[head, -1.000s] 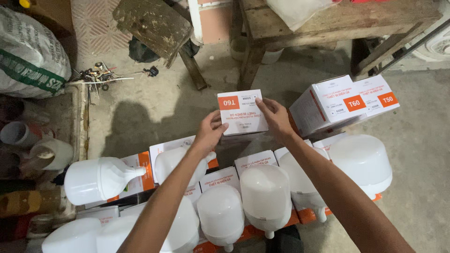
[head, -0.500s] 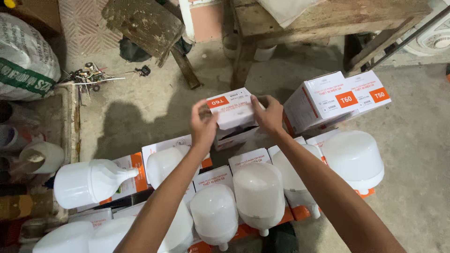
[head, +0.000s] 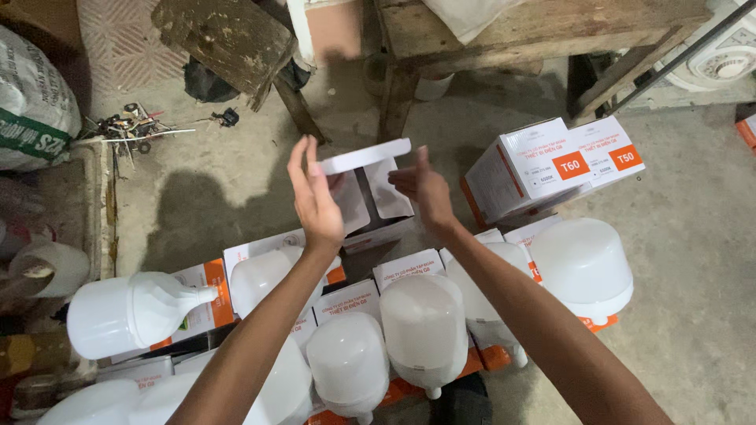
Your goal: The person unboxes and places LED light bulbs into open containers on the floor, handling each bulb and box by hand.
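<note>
Now, head view: small white-and-orange carton (head: 368,197) up in mid-air between both hands, top flaps open, lid flap raised flat. Thin card, likely light and empty, crushes easily; best held by side walls, not flaps. Left hand (head: 315,197) flat against carton's left side, fingers straight and pressed together. Right hand (head: 425,189) at right side, fingers loosely curled, touching flap edge. White bulbs (head: 425,330) on boxes below; two closed cartons (head: 551,165) near right.

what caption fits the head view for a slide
Two bare hands, left hand and right hand, open a white carton above large white bulbs.
</note>
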